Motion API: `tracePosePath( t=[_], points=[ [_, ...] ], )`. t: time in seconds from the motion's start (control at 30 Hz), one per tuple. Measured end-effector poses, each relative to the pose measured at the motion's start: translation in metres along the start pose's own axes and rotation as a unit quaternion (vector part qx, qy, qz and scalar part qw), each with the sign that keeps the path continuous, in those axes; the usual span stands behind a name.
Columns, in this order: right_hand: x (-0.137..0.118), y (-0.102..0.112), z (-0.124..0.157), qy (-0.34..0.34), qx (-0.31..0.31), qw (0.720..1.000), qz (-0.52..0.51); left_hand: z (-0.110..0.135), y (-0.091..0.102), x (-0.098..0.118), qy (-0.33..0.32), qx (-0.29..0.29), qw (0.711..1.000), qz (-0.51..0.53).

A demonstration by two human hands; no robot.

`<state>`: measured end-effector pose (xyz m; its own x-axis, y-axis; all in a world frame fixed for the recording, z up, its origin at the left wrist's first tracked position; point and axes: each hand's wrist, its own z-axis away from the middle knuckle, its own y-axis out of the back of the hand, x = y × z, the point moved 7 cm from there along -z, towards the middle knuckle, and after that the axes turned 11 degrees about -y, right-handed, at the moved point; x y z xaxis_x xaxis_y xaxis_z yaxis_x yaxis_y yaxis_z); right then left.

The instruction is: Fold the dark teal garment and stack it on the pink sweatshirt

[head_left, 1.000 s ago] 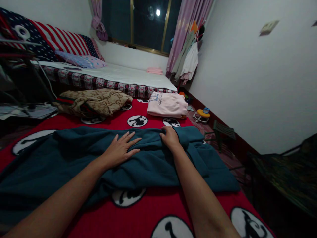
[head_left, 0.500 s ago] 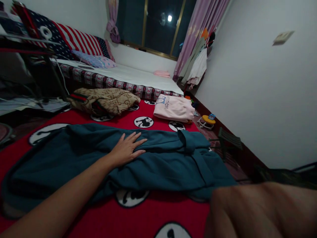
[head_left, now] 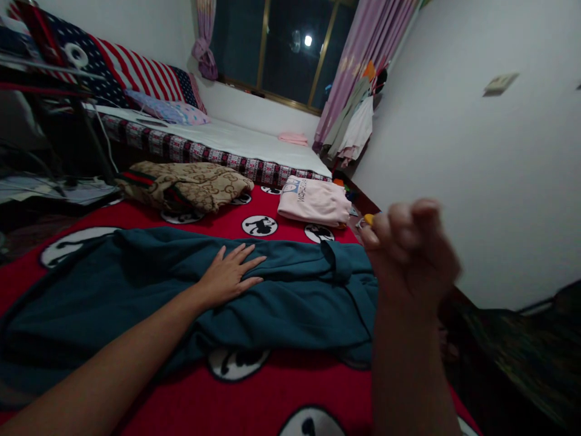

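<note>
The right hand, blurred, is being raised off the soft, limp teal garment, fingers curled empty, while the garment is being pressed flat by the open left hand, its folded edge at frame centre judged the best hold.

Left hand flat on teal garment.

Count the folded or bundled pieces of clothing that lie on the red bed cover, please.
3: the spread dark teal fleece garment under the left hand, the bundled beige patterned garment far left, the folded pale pink shirt far right. Others may be hidden.
</note>
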<state>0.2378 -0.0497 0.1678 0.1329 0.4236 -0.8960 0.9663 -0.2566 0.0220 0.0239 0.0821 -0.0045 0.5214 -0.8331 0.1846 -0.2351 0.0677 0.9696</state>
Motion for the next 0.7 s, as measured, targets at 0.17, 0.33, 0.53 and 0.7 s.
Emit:
tracePosePath(
  t=[0.17,0.33,0.53,0.7],
  points=[
    [0.111,0.076,-0.05,-0.205,0.22,0.911,0.283,-0.001,-0.001,0.002,-0.002,-0.001,1.0,-0.015],
    [0.165,0.083,-0.028,-0.268,0.123,0.839,0.457,-0.001,-0.001,0.002,0.004,-0.011,1.0,-0.021],
    [0.137,-0.031,0.015,-0.056,-0.113,0.791,0.599,-0.002,-0.003,0.0,-0.007,-0.003,1.0,-0.028],
    [0.135,-0.06,0.043,-0.031,-0.145,0.778,0.61,-0.003,-0.009,-0.005,-0.016,0.014,0.999,-0.028]
  ],
)
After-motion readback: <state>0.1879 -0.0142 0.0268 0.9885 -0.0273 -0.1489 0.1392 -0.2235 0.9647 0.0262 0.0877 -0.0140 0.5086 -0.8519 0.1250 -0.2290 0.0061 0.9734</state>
